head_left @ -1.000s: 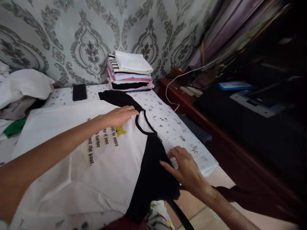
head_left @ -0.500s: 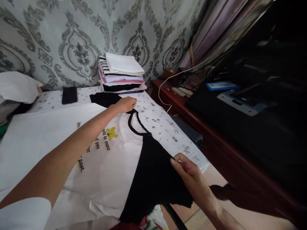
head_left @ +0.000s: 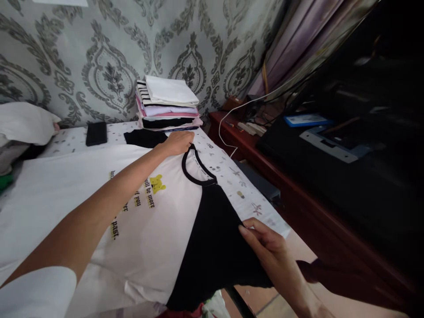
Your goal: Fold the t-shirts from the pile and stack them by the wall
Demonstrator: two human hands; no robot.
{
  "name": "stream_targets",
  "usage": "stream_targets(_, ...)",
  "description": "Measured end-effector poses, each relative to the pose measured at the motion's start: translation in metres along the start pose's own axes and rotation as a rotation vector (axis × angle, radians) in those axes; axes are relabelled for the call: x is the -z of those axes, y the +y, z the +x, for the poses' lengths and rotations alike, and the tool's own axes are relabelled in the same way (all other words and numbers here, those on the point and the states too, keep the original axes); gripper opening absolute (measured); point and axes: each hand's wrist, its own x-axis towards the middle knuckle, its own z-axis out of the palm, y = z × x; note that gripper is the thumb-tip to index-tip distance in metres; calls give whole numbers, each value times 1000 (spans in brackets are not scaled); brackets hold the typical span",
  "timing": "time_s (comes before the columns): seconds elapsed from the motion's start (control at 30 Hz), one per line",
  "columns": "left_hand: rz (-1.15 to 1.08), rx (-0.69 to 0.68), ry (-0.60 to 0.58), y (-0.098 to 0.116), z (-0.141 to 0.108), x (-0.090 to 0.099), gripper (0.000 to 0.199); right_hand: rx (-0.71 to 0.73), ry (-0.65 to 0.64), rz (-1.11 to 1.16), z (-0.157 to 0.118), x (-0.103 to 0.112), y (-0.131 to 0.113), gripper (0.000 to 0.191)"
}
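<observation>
A white T-shirt (head_left: 172,221) with black sleeves, a black neckband, dark lettering and a yellow bear print lies spread out, its collar toward the right. My left hand (head_left: 180,142) reaches across the shirt and is closed on the far shoulder beside the neckband; its fingertips are partly hidden. The far black sleeve (head_left: 145,138) lies flat beyond that wrist. Nearer to me, my right hand (head_left: 266,245) pinches the upper edge of the near black sleeve between thumb and fingers. My left forearm covers part of the lettering.
A stack of folded clothes (head_left: 168,106) stands against the patterned wall, with a black phone (head_left: 96,134) to its left. White crumpled cloth (head_left: 28,121) lies at far left. On the right is a dark red desk (head_left: 245,132) with a white cable (head_left: 220,128) and a large black screen (head_left: 357,110).
Both hands have shifted slightly to the right with the shirt, drawing the collar and near sleeve that way. The shirt front looks a little smoother.
</observation>
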Motion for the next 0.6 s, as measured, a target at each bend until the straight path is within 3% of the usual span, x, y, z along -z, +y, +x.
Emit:
stream_targets(0.13,-82,61,145,20,5,-12,23,-63,76,25,0,13,1,42)
stream_targets(0.23,-157,94,120,29,1,-31,25,-76,96,19,0,19,12,45)
stream_targets(0.33,-217,58,70,29,-19,-42,26,-61,184,-25,-9,20,26,42)
stream_targets(0.4,-267,-14,37,25,-44,-44,27,-50,269,-30,-19,18,35,41)
stream_targets(0.5,-305,-111,-14,20,-102,-42,39,-18,359,58,-37,7,49,40)
stream_targets(0.6,-314,-128,-39,21,-171,-38,43,-26,338,203,-50,-11,59,38)
